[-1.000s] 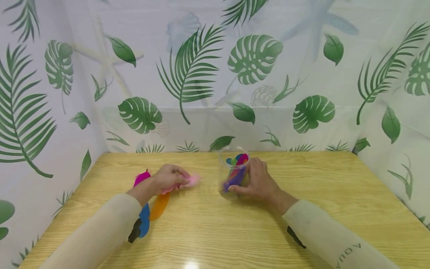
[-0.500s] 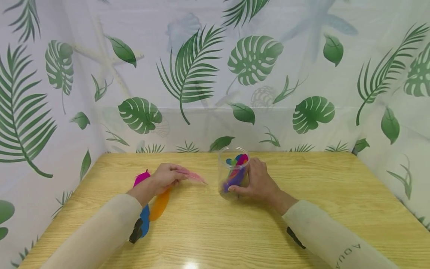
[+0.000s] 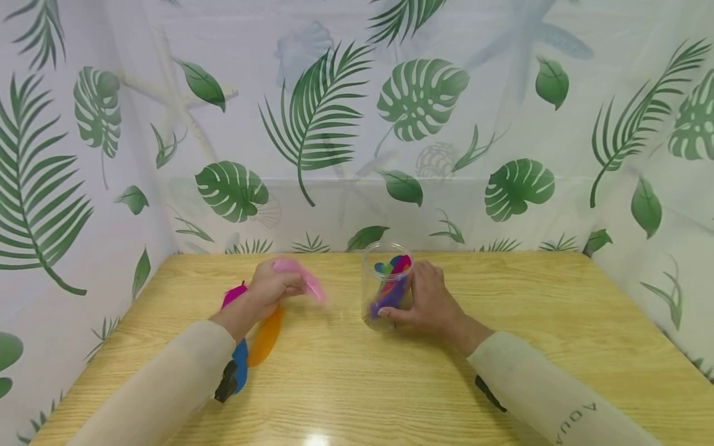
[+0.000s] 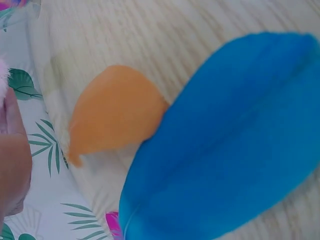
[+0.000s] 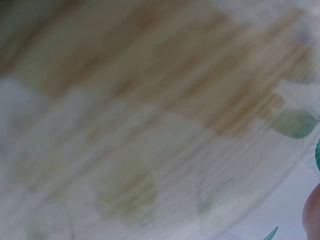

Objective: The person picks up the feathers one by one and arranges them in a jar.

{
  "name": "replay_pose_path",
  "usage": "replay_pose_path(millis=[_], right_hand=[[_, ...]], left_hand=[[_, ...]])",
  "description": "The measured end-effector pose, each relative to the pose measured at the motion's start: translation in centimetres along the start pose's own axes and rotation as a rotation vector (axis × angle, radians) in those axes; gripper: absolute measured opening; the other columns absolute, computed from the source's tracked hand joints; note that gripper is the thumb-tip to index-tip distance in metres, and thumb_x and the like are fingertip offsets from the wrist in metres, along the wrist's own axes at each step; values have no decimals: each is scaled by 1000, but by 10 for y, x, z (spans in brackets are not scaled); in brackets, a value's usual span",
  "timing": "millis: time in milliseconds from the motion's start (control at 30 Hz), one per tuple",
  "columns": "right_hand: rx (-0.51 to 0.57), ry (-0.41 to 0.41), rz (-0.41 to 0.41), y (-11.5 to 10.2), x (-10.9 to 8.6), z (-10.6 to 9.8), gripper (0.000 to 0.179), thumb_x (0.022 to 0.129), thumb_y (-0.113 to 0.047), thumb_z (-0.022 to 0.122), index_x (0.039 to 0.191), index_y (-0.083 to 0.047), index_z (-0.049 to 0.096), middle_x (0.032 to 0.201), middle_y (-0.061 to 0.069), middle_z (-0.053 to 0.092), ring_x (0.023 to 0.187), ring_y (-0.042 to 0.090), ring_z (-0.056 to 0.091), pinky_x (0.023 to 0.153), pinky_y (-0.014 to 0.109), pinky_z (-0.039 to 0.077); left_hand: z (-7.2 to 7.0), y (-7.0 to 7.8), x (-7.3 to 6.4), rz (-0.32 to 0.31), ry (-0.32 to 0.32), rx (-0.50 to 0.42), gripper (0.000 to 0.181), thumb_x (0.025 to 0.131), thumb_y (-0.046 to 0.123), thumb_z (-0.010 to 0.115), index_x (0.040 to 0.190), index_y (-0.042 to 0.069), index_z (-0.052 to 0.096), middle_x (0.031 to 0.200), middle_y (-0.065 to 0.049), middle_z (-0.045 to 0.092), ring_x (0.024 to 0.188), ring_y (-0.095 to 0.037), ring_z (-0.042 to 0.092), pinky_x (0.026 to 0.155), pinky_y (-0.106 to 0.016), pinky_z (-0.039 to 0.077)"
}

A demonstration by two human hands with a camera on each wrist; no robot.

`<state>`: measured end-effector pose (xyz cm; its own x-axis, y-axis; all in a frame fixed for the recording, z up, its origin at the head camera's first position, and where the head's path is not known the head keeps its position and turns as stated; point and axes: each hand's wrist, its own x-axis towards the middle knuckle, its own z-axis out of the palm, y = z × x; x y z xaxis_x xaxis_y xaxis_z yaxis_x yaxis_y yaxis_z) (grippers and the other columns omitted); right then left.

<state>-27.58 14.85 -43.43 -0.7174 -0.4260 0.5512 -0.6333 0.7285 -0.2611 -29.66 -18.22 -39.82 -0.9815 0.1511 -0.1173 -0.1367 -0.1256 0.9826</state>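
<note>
Between the fingers and thumb of my left hand (image 3: 270, 286) is a pink feather (image 3: 307, 279), pinched and tilted, its lower end pointing right. My right hand (image 3: 432, 297) grips a clear plastic cup (image 3: 369, 291) by its right side. The cup stands upright on the table, holding several coloured feathers (image 3: 390, 294): purple, magenta, blue and green show. Below my left wrist lie an orange feather (image 3: 264, 337) and a blue feather (image 3: 240, 365), large in the left wrist view. A magenta feather (image 3: 234, 294) is partly hidden behind the left forearm. Only a sliver of right hand (image 5: 312, 215) shows in the right wrist view.
The wooden table (image 3: 346, 384) ends at the back against a white curtain (image 3: 346, 142) printed with green leaves, which also closes off both sides. Black bands (image 3: 225, 381) show at the wrists under the sleeves.
My left hand has turned and risen slightly, swinging the pink feather from low and flat to arching above the fingers. The right hand and the cup have stayed put.
</note>
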Motion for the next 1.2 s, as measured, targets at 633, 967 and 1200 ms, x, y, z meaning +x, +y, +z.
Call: replay_pose_path(millis=[633, 967, 1200], right_hand=[[-92, 52, -56, 0, 3, 0, 93, 77, -91, 43, 110, -5, 55, 98, 8, 60, 101, 29, 55, 95, 47, 41], [-80, 44, -59, 2, 2, 1, 89, 77, -87, 51, 113, -5, 55, 101, 8, 60, 104, 29, 54, 98, 49, 39], [-71, 29, -45, 2, 2, 1, 89, 77, -87, 52, 114, -6, 54, 103, 8, 60, 105, 28, 53, 100, 48, 38]], left_hand=[[25, 44, 4, 92, 26, -62, 39, 94, -6, 60, 132, -17, 52, 86, -2, 70, 74, -13, 70, 71, -27, 59], [46, 69, 6, 66, 93, -55, 38, 96, 0, 63, 131, -10, 57, 105, -14, 66, 81, -15, 69, 77, -27, 59], [69, 84, 6, 88, 167, -92, 35, 94, 0, 65, 128, -7, 61, 118, -22, 65, 83, -16, 70, 78, -28, 58]])
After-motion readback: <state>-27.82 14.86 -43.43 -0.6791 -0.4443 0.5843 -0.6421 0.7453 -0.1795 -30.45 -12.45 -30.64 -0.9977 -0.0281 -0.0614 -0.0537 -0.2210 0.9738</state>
